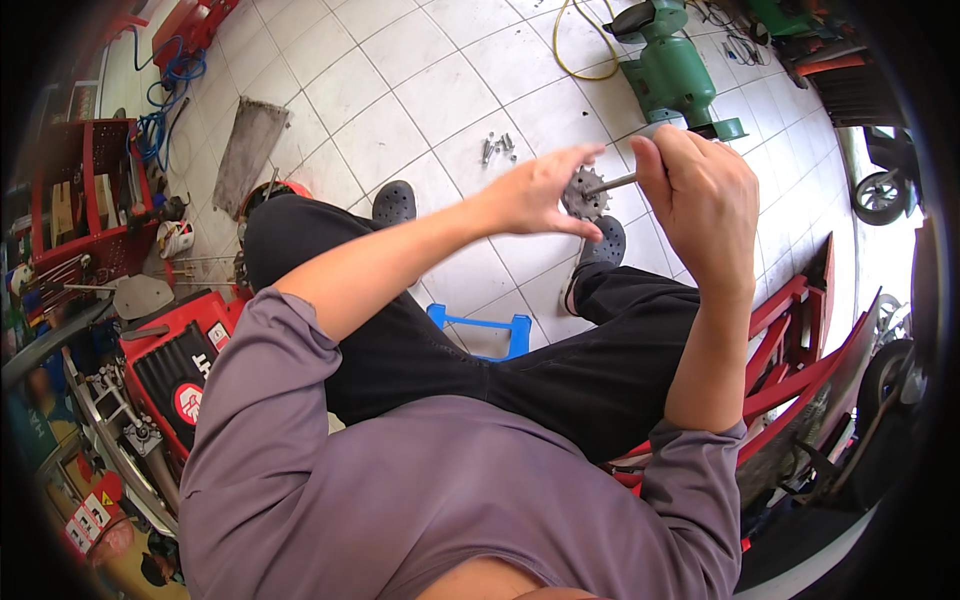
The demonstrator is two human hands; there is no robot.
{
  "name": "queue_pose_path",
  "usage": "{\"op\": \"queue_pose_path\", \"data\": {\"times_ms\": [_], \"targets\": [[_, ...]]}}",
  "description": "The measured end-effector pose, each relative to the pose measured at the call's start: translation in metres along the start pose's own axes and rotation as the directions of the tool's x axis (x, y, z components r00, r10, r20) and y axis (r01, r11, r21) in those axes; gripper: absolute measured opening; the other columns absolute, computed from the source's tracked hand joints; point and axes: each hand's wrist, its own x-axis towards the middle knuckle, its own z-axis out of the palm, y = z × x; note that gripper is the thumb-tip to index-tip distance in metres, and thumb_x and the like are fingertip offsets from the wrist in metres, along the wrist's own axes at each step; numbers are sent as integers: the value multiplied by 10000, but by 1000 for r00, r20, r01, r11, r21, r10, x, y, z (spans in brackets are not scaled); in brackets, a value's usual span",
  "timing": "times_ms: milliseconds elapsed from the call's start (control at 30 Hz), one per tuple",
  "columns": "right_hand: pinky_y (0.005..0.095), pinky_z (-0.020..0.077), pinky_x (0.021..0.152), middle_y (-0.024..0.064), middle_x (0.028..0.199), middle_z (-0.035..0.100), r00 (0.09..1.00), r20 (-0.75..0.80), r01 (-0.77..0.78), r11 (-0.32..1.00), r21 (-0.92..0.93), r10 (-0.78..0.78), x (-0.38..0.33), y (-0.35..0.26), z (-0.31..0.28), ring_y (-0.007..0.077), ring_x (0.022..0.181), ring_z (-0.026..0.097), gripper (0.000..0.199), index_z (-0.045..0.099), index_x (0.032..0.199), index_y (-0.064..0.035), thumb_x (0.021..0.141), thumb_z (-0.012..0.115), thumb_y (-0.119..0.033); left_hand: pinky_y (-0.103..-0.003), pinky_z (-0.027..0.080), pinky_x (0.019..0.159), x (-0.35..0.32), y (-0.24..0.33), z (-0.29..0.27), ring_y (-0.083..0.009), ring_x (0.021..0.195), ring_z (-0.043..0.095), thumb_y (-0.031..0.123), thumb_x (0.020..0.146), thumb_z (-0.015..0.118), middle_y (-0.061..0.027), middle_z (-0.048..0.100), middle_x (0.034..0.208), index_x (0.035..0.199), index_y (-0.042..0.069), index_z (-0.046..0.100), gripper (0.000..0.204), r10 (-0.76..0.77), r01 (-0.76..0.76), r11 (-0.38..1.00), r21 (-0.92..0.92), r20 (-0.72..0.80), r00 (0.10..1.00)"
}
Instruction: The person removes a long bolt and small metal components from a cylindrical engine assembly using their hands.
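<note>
A small toothed metal sprocket (583, 204) is held up above the tiled floor, in front of my knees. My left hand (535, 192) curves around its left side, thumb and fingers spread wide apart; I cannot tell whether they touch its teeth. In my right hand (703, 195), closed in a fist, is a hand tool with a straight metal shaft (615, 183). That shaft points left and its tip meets the sprocket near the middle. The tool's handle is mostly hidden inside the fist.
Several bolts (496, 148) lie on the white tiles beyond my left hand. A green machine (677, 75) stands at the far right. Between my legs is a blue plastic frame (518, 337). Red shelving (85, 200) and a red case (170, 360) flank me on the left, a red metal frame (785, 350) on the right.
</note>
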Motion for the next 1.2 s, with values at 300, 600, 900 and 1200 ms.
{"op": "queue_pose_path", "data": {"times_ms": [300, 600, 900, 1200], "targets": [[368, 412, 474, 47, 546, 517, 993, -115, 2, 994, -108, -15, 7, 12, 21, 265, 472, 522, 389, 488, 653, -99, 937, 623, -328, -304, 512, 735, 38, -78, -155, -135, 788, 610, 230, 942, 578, -66, 676, 862, 1072, 30, 654, 250, -58, 109, 994, 10, -798, 600], [413, 482, 506, 108, 595, 611, 974, 217, -30, 985, -169, 67, -10, 27, 110, 314, 555, 623, 430, 562, 688, -88, 981, 519, -399, -337, 493, 886, 15, -127, 54, -242, 1014, 639, 233, 896, 580, -165, 677, 1111, 1244, 24, 570, 407, -902, 876, 317, -362, 171, 397], [401, 532, 566, 139, 623, 657, 830, 549, 5, 984, -180, 96, -54, 1, 159, 315, 596, 676, 419, 696, 680, -87, 958, 519, -346, -367, 510, 934, -35, -125, 157, -312, 1124, 627, 202, 799, 668, -252, 629, 1163, 1245, -97, 484, 568, -953, 768, 294, -569, -117, 278], [431, 549, 625, 156, 670, 673, 748, 660, 55, 985, -163, 67, -65, -14, 181, 336, 651, 690, 430, 707, 703, -86, 965, 496, -354, -499, 495, 922, -39, -156, 167, -345, 1005, 641, 61, 852, 462, -212, 605, 1077, 1005, -97, 531, 231, -929, 103, -79, -991, 111, 352]]}}
